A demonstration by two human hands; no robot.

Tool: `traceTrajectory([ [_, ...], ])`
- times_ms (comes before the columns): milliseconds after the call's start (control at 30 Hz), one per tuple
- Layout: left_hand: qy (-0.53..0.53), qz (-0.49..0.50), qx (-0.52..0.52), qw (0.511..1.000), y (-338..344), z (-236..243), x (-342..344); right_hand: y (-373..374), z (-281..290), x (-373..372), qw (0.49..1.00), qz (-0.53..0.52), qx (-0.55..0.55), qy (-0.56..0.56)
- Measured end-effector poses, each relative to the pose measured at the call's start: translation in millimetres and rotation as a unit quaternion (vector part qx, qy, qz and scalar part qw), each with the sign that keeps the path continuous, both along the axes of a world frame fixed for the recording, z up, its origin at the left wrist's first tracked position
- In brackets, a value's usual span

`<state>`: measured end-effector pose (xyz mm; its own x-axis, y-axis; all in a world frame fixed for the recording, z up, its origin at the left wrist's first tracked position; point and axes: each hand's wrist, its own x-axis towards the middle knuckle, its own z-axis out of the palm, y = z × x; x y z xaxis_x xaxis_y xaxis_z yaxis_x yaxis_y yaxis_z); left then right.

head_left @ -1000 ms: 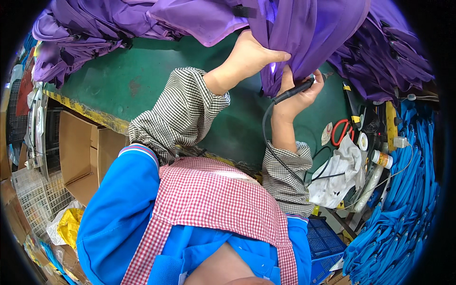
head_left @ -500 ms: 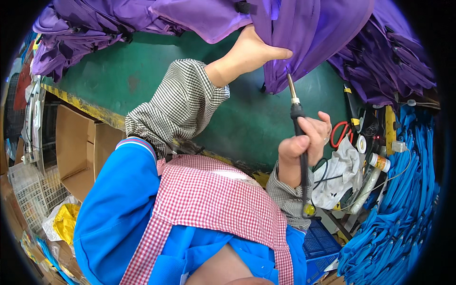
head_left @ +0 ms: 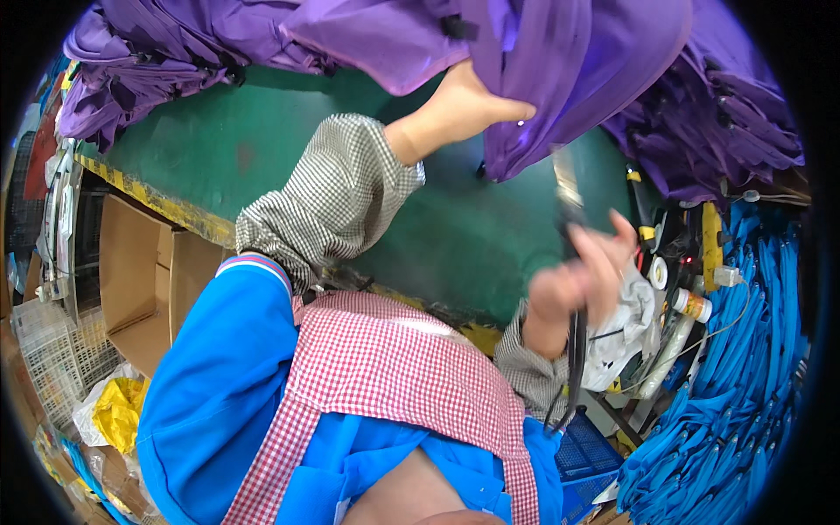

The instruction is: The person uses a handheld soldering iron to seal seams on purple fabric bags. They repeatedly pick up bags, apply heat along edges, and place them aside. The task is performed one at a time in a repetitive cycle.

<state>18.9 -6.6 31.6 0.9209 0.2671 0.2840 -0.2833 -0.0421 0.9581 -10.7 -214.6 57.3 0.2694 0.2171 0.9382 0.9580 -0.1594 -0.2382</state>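
My left hand [head_left: 455, 109] grips the edge of a purple fabric piece [head_left: 586, 61] at the top, thumb on its front and the other fingers hidden behind it. A small bright spot shows on the cloth near my thumb. My right hand [head_left: 577, 280], smeared by motion, is closed on a black pen-like tool [head_left: 570, 215] with a metal shaft and a cord, resembling a soldering iron. The tool's blurred tip points up just below the fabric's lower edge, over the green table [head_left: 175, 157].
More purple pieces [head_left: 131, 79] lie across the back. At right are a black-and-yellow tool [head_left: 639, 201], white cloth [head_left: 617, 346], a tape roll [head_left: 658, 273], a small jar [head_left: 691, 304] and hanging blue straps [head_left: 735, 385]. An open cardboard box [head_left: 136, 289] stands below the table's left edge.
My right hand has left the fabric, swung down and rightward with the tool, whose tip now points upward and has drifted right in the last half second. My left hand stays on the fabric.
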Motion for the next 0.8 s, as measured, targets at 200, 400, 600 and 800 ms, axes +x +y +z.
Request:
traceTrajectory([
  [200, 0.044, -0.146, 0.164, 0.975, -26, 11, -59, 81, 34, 55, 0.999, -0.051, 0.009, -0.006],
  [400, -0.244, 0.122, 0.426, 0.863, 119, 187, -75, 33, 87, 59, 0.991, -0.078, -0.003, -0.106],
  [600, -0.287, 0.366, 0.669, 0.58, 192, 348, 37, 3, 173, 91, 0.931, -0.189, 0.163, -0.266],
  [800, -0.119, 0.136, 0.74, 0.648, 75, 282, 42, -6, 168, 69, 0.978, -0.104, 0.151, -0.1],
])
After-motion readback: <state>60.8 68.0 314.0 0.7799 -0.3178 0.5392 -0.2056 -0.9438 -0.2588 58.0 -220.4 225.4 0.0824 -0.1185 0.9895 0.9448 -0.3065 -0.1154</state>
